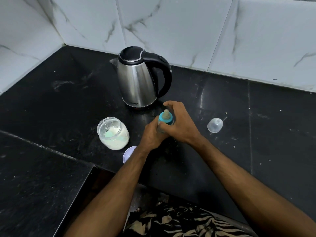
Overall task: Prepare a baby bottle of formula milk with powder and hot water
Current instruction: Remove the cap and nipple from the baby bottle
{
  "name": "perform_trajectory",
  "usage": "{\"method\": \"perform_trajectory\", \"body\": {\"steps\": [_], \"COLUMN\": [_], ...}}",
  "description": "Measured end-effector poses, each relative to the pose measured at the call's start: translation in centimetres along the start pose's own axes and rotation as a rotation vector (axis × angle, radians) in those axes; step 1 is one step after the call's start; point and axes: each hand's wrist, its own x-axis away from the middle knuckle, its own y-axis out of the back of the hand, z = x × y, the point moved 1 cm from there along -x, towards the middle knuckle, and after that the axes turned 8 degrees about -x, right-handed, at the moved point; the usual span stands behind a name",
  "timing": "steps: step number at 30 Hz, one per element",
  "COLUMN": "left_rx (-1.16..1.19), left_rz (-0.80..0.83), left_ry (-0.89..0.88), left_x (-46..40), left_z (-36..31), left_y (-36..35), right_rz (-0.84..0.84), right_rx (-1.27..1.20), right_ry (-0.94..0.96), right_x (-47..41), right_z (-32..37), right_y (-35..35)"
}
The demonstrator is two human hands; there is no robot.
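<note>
A baby bottle (165,119) with a blue collar and a pale teat stands on the black counter (68,93), in front of the kettle. My left hand (152,134) grips the bottle's body from the left, hiding most of it. My right hand (181,124) curls round the blue collar from the right. An open glass jar of white formula powder (113,133) sits to the left, with something green half buried in the powder. A steel electric kettle (139,79) with a black lid and handle stands behind, lid down.
The bottle's clear dome cap (215,125) lies on its side to the right. A pale jar lid (128,153) lies flat beside my left wrist. Marble-look tiled walls meet in the corner behind. The counter steps down at its front edge near my body.
</note>
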Motion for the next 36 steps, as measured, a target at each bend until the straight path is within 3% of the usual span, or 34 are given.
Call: {"method": "perform_trajectory", "body": {"steps": [4, 9, 14, 19, 25, 30, 36], "left_rx": [0.018, 0.008, 0.011, 0.022, 0.004, -0.002, 0.004], "left_rz": [0.004, -0.023, -0.004, -0.031, -0.003, -0.025, 0.001], "left_ry": [-0.002, -0.002, 0.005, 0.021, 0.005, -0.007, 0.011], "left_x": [0.1, 0.0, 0.1, 0.1, 0.0, 0.2, 0.3], "left_z": [-0.1, 0.4, -0.2, 0.2, -0.3, -0.1, -0.7], "left_y": [0.1, -0.1, 0.0, -0.1, 0.0, 0.1, 0.1], "right_rz": [-0.039, 0.049, -0.03, 0.044, -0.021, 0.06, -0.011], "right_rx": [0.162, 0.027, 0.194, 0.014, 0.13, -0.045, 0.162], "right_ry": [-0.044, 0.002, -0.021, 0.014, -0.007, 0.03, -0.013], "right_x": [-0.1, 0.3, 0.1, 0.4, 0.1, 0.3, 0.0], "right_z": [-0.2, 0.2, 0.0, 0.2, -0.1, 0.2, -0.1], "right_y": [0.1, -0.2, -0.2, -0.2, -0.3, 0.0, -0.1]}}
